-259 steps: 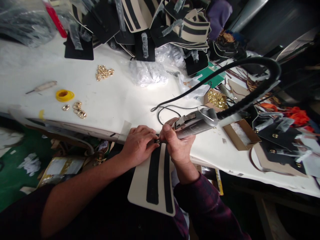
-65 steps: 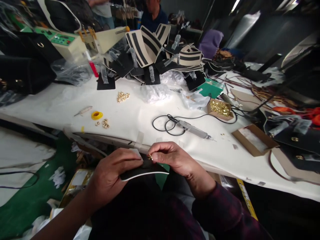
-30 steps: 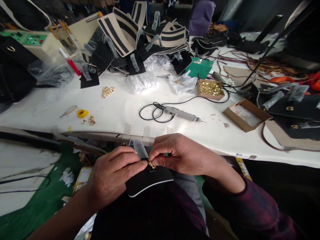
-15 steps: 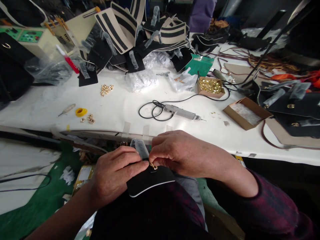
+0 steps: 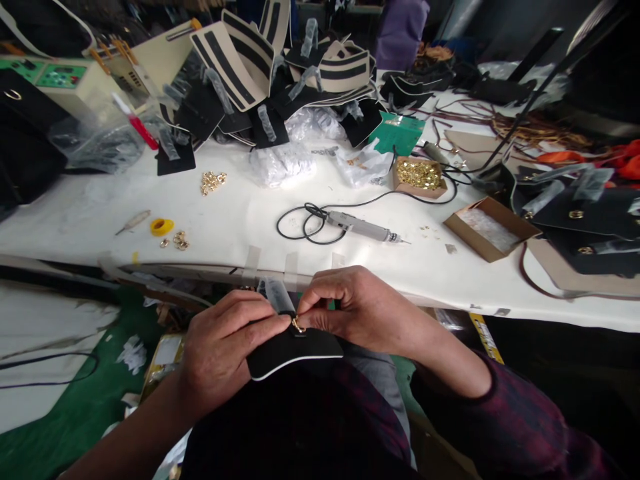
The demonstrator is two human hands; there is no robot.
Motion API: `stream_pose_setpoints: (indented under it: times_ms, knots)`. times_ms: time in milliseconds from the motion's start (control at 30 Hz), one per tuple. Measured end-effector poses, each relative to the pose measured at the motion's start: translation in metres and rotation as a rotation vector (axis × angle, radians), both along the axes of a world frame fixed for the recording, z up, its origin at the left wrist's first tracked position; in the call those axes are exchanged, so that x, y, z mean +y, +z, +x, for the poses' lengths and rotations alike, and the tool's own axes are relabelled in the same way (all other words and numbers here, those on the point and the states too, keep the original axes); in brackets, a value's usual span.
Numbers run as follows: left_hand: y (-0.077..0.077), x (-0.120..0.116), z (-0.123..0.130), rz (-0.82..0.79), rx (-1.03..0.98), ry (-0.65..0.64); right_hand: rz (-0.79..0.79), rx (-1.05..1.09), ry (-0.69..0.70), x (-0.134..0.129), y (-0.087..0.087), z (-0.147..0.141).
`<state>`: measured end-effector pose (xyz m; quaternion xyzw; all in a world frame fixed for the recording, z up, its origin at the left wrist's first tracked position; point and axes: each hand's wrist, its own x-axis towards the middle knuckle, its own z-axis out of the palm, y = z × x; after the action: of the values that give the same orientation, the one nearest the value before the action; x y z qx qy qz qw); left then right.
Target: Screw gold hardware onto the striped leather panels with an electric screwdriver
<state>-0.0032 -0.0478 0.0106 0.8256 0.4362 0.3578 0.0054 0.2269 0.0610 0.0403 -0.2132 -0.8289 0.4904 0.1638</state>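
A black flap piece point(image 5: 295, 352) with a pale edge lies under my hands, in front of the table edge. My left hand point(image 5: 233, 340) grips its left side, fingertips reaching the middle. My right hand point(image 5: 345, 307) pinches a small gold ring-like fitting point(image 5: 299, 325) at the top middle of the piece, touching my left fingertips. A strip in clear plastic wrap point(image 5: 276, 295) sticks up behind the fitting. The underside of the piece is hidden.
On the white table point(image 5: 240, 220) lie a grey corded tool point(image 5: 363, 227), yellow tape point(image 5: 162, 227), gold rings point(image 5: 213, 182), a box of gold parts point(image 5: 419, 175) and a brown box point(image 5: 493, 229). Black and striped pieces point(image 5: 233, 60) are piled behind.
The black piece and both hands have shifted slightly left, and its front edge has risen. The gold fitting has turned a little, and my right forearm has moved left.
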Motion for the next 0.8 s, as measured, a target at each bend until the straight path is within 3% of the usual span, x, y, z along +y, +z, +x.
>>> stream_pose_setpoints:
  times_ms: [200, 500, 633, 800]
  knots:
    - [-0.004, -0.001, 0.004, -0.049, -0.075, 0.084, 0.009, -0.004, -0.038, -0.011, -0.004, 0.005]
    - [-0.017, 0.005, 0.009, -0.107, -0.165, 0.15, -0.107, -0.052, -0.051, -0.013, -0.008, 0.014]
    - [-0.027, 0.013, 0.017, -0.203, -0.239, 0.138, -0.06, -0.092, -0.229, -0.015, -0.02, 0.009]
    - [-0.043, 0.034, 0.027, -0.485, -0.373, 0.198, -0.028, -0.186, -0.253, 0.005, -0.027, 0.009]
